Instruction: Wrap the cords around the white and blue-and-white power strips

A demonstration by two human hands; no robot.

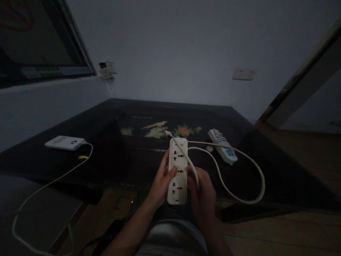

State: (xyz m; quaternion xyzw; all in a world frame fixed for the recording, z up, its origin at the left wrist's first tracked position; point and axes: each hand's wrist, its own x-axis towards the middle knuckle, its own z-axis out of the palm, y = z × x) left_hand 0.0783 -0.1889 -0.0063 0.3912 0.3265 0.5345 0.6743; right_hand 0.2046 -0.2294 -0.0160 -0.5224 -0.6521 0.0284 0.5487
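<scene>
Head view: your two forearms reach up from the bottom edge, hands near each other in front of the table's near side. Your left hand (162, 179) wraps the left side of a white multi-socket power strip (182, 179), thumb pressed on its face. Your right hand (204, 185) is curled at the strip's right side, fingers bent; you cannot tell from here whether it grips the cord or the strip. So the strip sits between your hands, sockets facing you, its blue lettering at the far end. Its pale cord (263, 183) crosses the face in front of some sockets and loops out to your right. On the dark table (97, 124), a white power bank (64, 142) lies well to your left, its cable (54, 180) hanging over the near edge, a yellow tag (83, 157) beside it. Right of your hands, beneath the cord loop, lies a second power strip (226, 151), wrapped in its own lead. Beyond are a painted bird (156, 131) and flower (183, 131), then the wall sockets (244, 74).
</scene>
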